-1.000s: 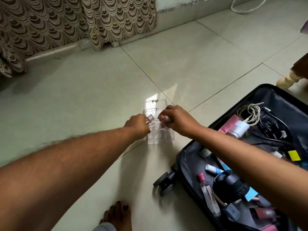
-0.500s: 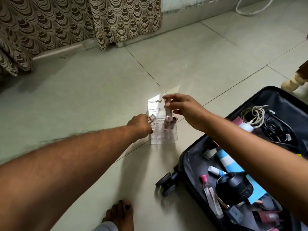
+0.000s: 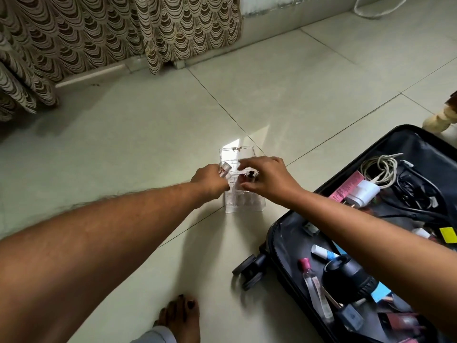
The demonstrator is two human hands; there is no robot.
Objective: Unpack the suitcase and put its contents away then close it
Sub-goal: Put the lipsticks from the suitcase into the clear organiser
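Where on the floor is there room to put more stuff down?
The floor is bare between the curtain and the clear box, and also left of the box, past the left hand. It is crowded inside the suitcase, and around the box, where the right hand hovers.

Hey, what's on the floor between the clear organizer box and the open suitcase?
Nothing: in the head view, only bare floor tile separates the clear organizer box from the suitcase, with the right forearm crossing above that gap.
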